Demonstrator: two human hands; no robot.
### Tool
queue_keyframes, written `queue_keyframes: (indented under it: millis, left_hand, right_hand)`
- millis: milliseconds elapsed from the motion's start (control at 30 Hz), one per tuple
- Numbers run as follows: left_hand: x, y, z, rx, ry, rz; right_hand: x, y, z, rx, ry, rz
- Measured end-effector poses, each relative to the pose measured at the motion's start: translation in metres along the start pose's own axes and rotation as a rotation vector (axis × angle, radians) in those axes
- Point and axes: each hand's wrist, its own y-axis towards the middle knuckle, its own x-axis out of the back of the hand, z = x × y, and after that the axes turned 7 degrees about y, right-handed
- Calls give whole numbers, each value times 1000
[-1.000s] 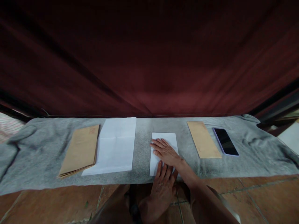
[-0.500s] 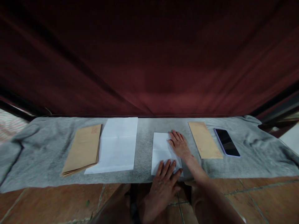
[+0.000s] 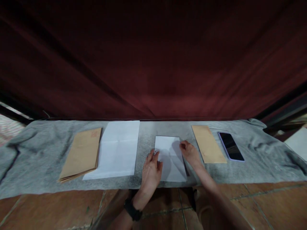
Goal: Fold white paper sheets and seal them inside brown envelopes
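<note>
A folded sheet of white paper (image 3: 171, 163) lies on the grey cloth in front of me, with a crease across its middle. At its left edge is my left hand (image 3: 151, 169), fingers bent and closed on the margin, a dark watch on the wrist. My right hand (image 3: 190, 153) pinches the upper part of the right edge between thumb and fingers. Just right of that hand lies a single brown envelope (image 3: 208, 145), flat on the cloth.
Left of the folded sheet is a larger stack of white paper (image 3: 117, 150), partly under a pile of brown envelopes (image 3: 80, 153). A phone in a purple case (image 3: 231, 147) rests at the right. Dark red fabric (image 3: 153, 80) hangs behind the grey cloth (image 3: 261, 153).
Both hands were spread flat on the folded sheet. My left hand has moved to its left edge, and my right hand has drawn its fingers together at the right edge.
</note>
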Motion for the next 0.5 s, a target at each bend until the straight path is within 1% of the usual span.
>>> queue_keyframes:
  millis: [133, 300, 500]
  left_hand:
    - [-1, 3, -3, -1, 27, 17]
    - [-5, 3, -8, -18, 55, 8]
    - [-7, 7, -9, 7, 7, 44]
  right_hand:
    - [-3, 4, -3, 27, 123, -4]
    - [-5, 7, -4, 81, 231, -69]
    - [1, 9, -4, -2, 279, -24]
